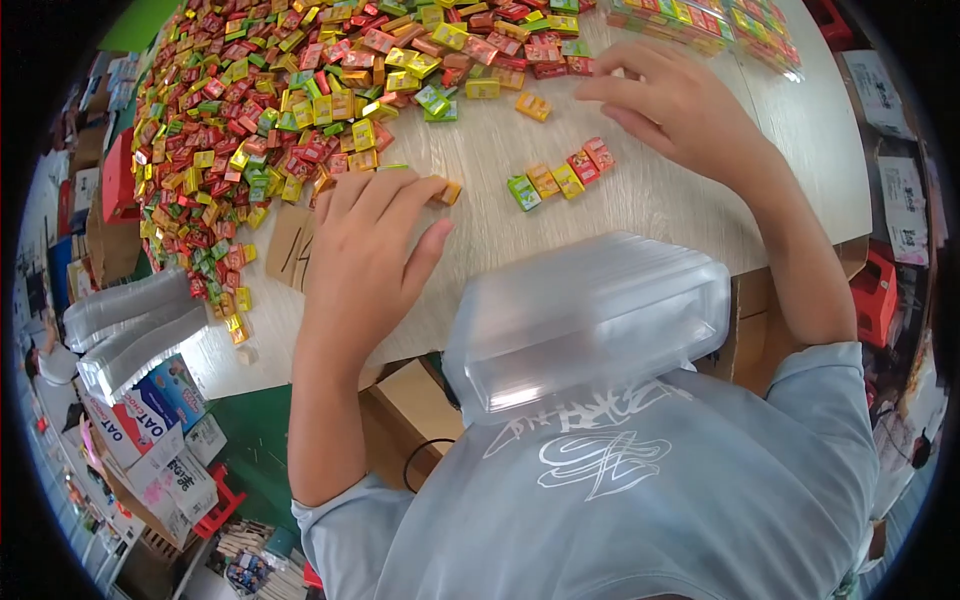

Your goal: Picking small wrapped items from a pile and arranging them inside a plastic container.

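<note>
My left hand (368, 245) reaches over the near edge of a big heap of small candy packs (300, 100) in red, yellow, green and orange. Its thumb stands apart, and the index fingertip is at an orange pack (448, 192). My right hand (690, 115) hovers over the table at the heap's right end, fingers loosely bent and apart, with nothing visible in them. Between the hands lies a slanting row of several packs (568, 180), green at its left end and red at its right. A single orange pack (533, 106) lies just beyond the row.
A stack of clear plastic trays (590, 310) sits at the table's near edge, against my shirt. Clear containers filled with packs (700, 25) stand at the far right. More clear plastic trays (135, 320) are at the left edge, near a piece of cardboard (288, 248).
</note>
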Tool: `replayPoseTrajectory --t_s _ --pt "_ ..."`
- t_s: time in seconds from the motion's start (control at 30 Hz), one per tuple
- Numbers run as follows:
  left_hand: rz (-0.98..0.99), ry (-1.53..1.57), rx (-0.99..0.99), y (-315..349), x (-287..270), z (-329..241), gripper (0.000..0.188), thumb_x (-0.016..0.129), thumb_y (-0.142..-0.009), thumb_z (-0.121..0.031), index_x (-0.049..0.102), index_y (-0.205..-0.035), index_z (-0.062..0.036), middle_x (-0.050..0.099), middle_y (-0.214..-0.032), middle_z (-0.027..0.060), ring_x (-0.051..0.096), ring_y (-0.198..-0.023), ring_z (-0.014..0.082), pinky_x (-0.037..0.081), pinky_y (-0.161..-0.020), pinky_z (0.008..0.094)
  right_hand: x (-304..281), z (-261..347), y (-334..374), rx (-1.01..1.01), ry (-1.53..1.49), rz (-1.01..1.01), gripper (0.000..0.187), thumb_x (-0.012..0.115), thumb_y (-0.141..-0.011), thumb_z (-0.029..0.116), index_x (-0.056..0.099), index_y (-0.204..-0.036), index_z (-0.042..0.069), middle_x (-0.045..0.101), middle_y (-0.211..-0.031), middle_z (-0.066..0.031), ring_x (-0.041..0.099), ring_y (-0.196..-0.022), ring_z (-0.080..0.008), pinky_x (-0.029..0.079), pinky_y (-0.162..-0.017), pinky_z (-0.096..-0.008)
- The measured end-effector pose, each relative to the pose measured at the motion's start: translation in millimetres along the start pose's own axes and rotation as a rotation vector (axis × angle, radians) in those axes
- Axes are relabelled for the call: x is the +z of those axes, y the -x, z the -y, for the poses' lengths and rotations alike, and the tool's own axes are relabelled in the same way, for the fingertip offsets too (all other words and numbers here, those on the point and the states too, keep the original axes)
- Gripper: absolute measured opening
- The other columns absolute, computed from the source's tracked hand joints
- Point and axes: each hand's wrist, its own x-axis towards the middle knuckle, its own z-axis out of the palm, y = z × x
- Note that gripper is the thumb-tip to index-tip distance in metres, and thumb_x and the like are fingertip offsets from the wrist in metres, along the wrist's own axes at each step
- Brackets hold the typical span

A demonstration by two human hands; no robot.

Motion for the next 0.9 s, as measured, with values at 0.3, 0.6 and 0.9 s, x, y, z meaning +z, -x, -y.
replayPoseTrajectory --t_s 0.3,0.6,0.9 --pt "-0.049 0.053 0.007 0.7 15.3 -9.2 0.028 0.074 -0.091 -0.019 0.068 -0.116 -0.0069 0.066 -0.115 0.0081 0.06 -0.109 0.0301 0.047 -0.096 0.0438 16.0 2.8 -11.8 -0.027 -0.077 -0.01 0.013 0.069 -0.096 0.014 0.07 -0.108 0.009 0.061 -0.107 -0.0078 0.064 -0.101 -0.0299 0.052 -0.087 -0.0429" --pt "-0.023 0.179 0.03 -7.5 26.8 -12.7 0.028 0.078 -0.089 -0.014 0.07 -0.115 -0.0082 0.069 -0.114 0.009 0.065 -0.108 0.0319 0.051 -0.095 0.0434 -16.8 32.6 27.2 0.247 -0.305 0.174 0.012 0.066 -0.098 0.011 0.068 -0.108 0.005 0.061 -0.109 -0.0116 0.064 -0.099 -0.0333 0.052 -0.086 -0.0428" --pt "-0.016 0.244 0.047 -17.9 28.1 -15.7 0.034 0.078 -0.088 -0.016 0.067 -0.119 -0.0063 0.066 -0.112 0.0126 0.063 -0.107 0.0346 0.051 -0.095 0.0446 -23.4 39.8 30.3 0.136 -0.184 0.17 0.018 0.069 -0.092 0.009 0.074 -0.108 0.014 0.067 -0.096 -0.0061 0.065 -0.093 -0.0305 0.052 -0.082 -0.0435"
